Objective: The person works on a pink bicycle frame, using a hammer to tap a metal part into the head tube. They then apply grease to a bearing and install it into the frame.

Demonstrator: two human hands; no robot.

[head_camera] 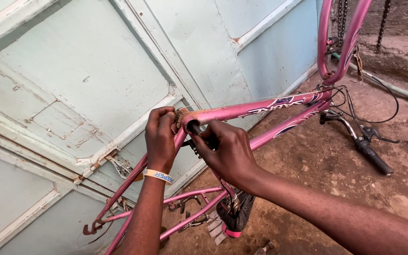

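Gripping the pink bicycle frame [242, 111], upturned against a pale blue metal door [95, 80]: left hand [160, 139] clenched on the bottom bracket shell, right hand [227, 151] closed round a black crank arm [199, 132]. Wheels absent, handlebar [369, 151] resting on dirt ground [336, 174]; crank not yet off.

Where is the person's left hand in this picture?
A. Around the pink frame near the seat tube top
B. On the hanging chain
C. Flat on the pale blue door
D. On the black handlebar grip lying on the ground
A: the left hand wraps the pink bicycle frame at its rusty joint, beside the right hand, while the handlebar lies untouched on the ground.
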